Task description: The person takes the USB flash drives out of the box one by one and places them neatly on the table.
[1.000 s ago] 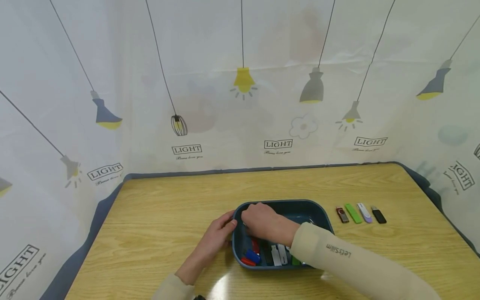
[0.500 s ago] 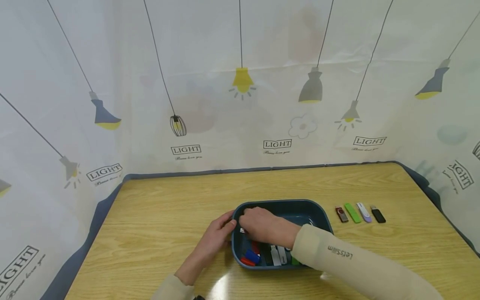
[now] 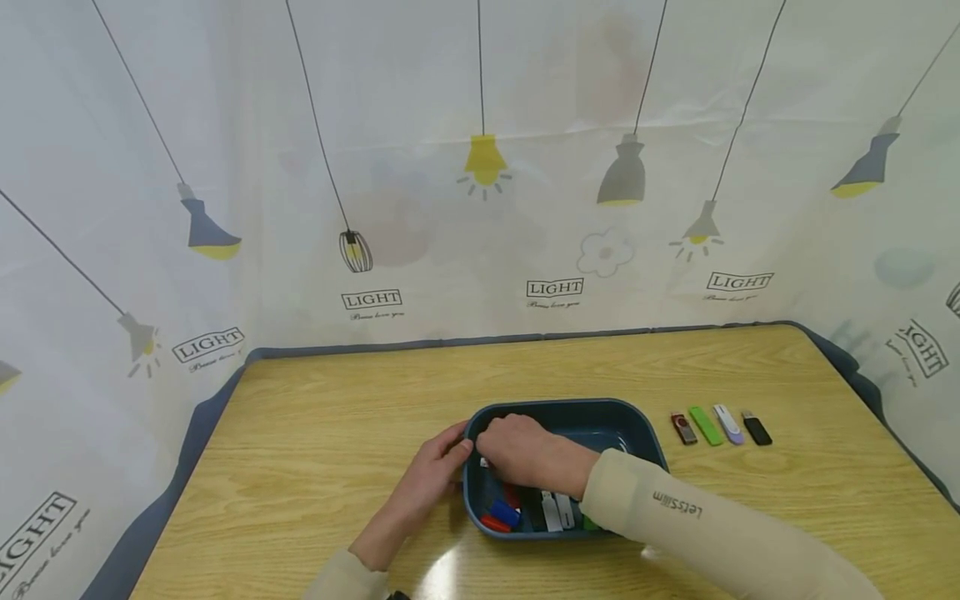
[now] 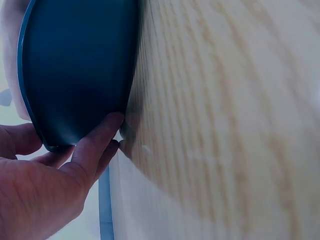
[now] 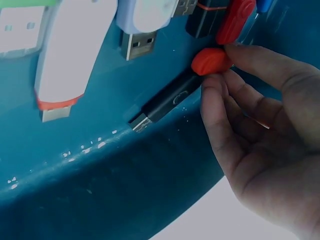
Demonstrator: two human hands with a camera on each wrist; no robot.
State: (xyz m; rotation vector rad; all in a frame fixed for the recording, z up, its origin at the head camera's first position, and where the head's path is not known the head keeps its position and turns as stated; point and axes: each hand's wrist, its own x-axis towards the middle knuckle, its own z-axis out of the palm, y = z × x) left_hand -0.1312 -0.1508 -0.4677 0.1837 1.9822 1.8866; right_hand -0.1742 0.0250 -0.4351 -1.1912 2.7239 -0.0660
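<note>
With little gap between thumb and fingers, the right hand (image 5: 280, 145), we see, pinches a black USB stick (image 5: 172, 97) by its red end (image 5: 212, 61)
We find that stick inside the blue bin (image 3: 570, 412), near a red stick (image 5: 234, 20) and a white stick (image 5: 75, 50); against the bin's outer side rests the left hand (image 3: 432, 467), fingers extended; on the wooden table (image 3: 352, 417), right of the bin, we count four more sticks (image 3: 706, 426) in a row

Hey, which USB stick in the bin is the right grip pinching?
The black stick with the chunky orange-red end: the right grip pinches that end. The other black one shows only a thin red line.
</note>
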